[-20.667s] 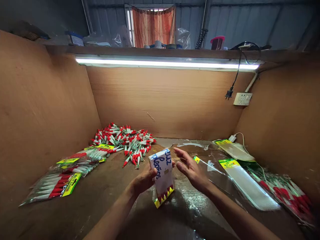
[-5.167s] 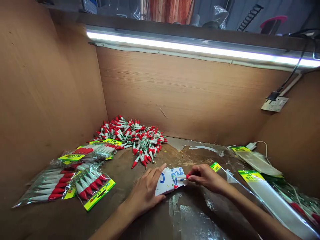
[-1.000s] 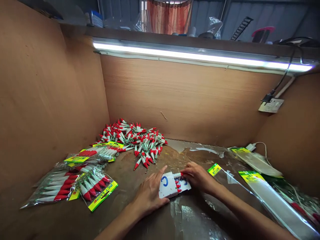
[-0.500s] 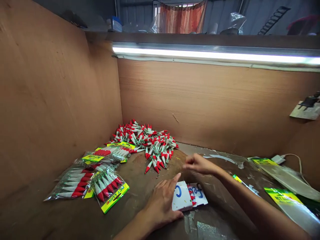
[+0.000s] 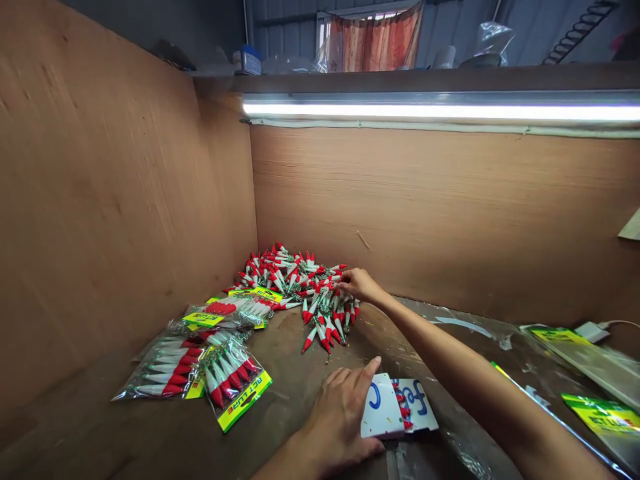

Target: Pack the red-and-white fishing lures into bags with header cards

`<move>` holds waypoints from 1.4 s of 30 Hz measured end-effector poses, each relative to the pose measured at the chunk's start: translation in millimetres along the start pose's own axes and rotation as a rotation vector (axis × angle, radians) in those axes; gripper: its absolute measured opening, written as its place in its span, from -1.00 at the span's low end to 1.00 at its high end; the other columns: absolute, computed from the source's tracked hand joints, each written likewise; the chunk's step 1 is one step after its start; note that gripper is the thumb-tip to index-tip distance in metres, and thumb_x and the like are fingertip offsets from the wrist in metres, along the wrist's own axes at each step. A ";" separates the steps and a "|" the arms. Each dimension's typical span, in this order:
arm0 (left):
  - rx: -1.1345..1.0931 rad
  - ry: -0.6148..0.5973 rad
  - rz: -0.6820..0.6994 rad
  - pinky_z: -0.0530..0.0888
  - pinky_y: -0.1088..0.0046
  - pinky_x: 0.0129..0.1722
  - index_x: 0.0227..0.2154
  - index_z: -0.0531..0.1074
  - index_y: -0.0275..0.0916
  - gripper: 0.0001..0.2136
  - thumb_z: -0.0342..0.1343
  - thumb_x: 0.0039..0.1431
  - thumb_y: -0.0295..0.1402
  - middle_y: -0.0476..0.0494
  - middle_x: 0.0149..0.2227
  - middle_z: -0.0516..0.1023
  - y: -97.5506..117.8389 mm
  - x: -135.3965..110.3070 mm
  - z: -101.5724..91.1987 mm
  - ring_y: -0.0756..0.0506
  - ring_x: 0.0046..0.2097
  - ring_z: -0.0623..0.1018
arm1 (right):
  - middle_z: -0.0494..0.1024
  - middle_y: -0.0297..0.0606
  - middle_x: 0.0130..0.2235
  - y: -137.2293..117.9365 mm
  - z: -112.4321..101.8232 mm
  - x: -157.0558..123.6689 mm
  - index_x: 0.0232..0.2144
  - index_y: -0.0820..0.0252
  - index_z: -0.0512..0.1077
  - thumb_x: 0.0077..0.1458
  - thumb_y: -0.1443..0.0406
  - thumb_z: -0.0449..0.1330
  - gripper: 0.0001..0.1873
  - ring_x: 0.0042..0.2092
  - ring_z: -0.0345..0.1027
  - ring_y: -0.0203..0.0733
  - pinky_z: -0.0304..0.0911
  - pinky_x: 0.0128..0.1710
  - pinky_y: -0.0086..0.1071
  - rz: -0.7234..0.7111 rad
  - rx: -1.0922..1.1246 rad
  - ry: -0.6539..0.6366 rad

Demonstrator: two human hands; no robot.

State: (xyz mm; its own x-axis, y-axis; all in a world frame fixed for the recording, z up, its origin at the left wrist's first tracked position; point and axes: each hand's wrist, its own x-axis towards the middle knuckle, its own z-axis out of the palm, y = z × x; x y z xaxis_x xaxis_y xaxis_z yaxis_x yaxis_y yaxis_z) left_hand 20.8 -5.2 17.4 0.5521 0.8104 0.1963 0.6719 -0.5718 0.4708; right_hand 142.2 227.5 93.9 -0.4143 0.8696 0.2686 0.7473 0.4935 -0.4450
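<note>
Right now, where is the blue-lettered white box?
The white box is low in the head view, just right of centre, held by the left hand.

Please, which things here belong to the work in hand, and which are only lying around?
Belonging to the work, it seems:
white box, held by the left hand
loose red-and-white lures, at the right hand
packed lure bags
clear labelled bags

Apparently just lying around:
blue-lidded tub, on the shelf
dark coil
white strip
</note>
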 end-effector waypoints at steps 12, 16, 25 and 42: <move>0.005 0.017 0.063 0.24 0.03 0.24 0.38 -0.19 -0.05 0.17 0.47 -0.21 -0.20 -0.27 0.24 0.33 -2.0 -3.3 -1.0 -0.34 0.18 0.38 | 0.62 -0.22 -0.37 22.7 -71.1 -80.3 -0.27 0.22 0.53 0.22 0.09 0.12 -0.67 -0.46 0.40 -0.27 0.21 -0.47 -0.47 -0.029 0.190 0.211; 0.001 -0.011 0.091 0.27 0.05 0.22 0.38 -0.19 -0.03 0.18 0.48 -0.23 -0.22 -0.23 0.22 0.36 0.4 -4.1 -1.9 -0.33 0.16 0.40 | 0.61 -0.21 -0.43 53.2 -97.2 -108.9 -0.28 0.28 0.50 0.19 0.01 0.11 -0.58 -0.58 0.34 -0.31 0.17 -0.62 -0.48 0.063 0.278 0.182; -0.053 -0.070 0.185 0.27 0.05 0.21 0.39 -0.24 0.05 0.16 0.45 -0.18 -0.18 -0.19 0.26 0.32 1.3 -4.8 -0.2 -0.32 0.18 0.38 | 0.63 -0.22 -0.29 58.7 -70.2 -213.3 -0.22 0.14 0.54 0.27 0.18 0.11 -0.76 -0.30 0.49 -0.19 0.28 -0.28 -0.40 -0.079 -0.068 0.136; -0.130 -0.074 0.247 0.26 0.09 0.24 0.39 -0.29 0.09 0.17 0.45 -0.12 -0.26 -0.18 0.33 0.22 -2.1 -4.2 3.2 -0.28 0.25 0.32 | 0.66 -0.25 -0.31 72.2 -96.2 -306.0 -0.30 0.08 0.58 0.20 0.21 0.10 -0.76 -0.29 0.52 -0.10 0.26 -0.30 -0.37 0.297 -0.288 0.127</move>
State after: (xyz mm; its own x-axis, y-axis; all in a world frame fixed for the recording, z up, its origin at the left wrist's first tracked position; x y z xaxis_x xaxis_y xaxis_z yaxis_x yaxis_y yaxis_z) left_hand 18.7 -7.8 12.8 0.7287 0.6345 0.2577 0.4467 -0.7256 0.5235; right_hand 372.9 -4.5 61.7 -0.1054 0.9555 0.2756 0.9464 0.1815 -0.2672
